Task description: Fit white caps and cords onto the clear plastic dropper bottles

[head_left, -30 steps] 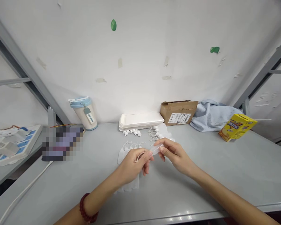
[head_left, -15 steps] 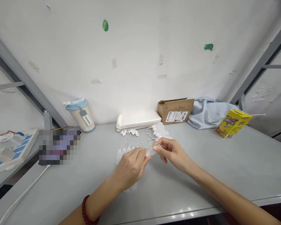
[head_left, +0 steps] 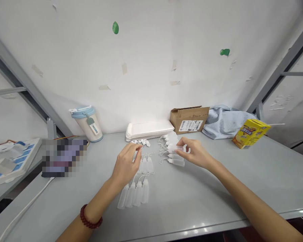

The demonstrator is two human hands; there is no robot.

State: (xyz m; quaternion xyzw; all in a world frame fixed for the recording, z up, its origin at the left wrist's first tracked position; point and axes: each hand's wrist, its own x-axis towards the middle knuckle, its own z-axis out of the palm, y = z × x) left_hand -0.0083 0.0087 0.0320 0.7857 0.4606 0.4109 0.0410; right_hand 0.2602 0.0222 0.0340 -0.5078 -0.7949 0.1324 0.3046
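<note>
My right hand (head_left: 193,151) has its thumb and fingers around a small translucent squeeze bottle (head_left: 178,148), at a group of similar bottles with thin white tails (head_left: 177,162). Over the table to the left, my left hand (head_left: 126,161) is held with thumb and index fingertips together; anything between them is too small to make out. Just beyond those fingertips lie several small white caps (head_left: 145,143). Translucent bottles (head_left: 137,194) lie in two rows below and beside the left hand, partly covered by it, their thin tails pointing away from me.
Behind the caps lies a stack of white trays (head_left: 151,129), beside a cardboard box (head_left: 190,121) and a grey-blue cloth (head_left: 224,122). A yellow drink carton (head_left: 251,132) with a straw stands right. Left are a tumbler (head_left: 87,124), a blurred phone (head_left: 64,158) and a power strip (head_left: 22,161).
My hands have moved apart from the piece they both held. The left hand has gone up and left towards the caps; the right is now among the bottles on the right.
</note>
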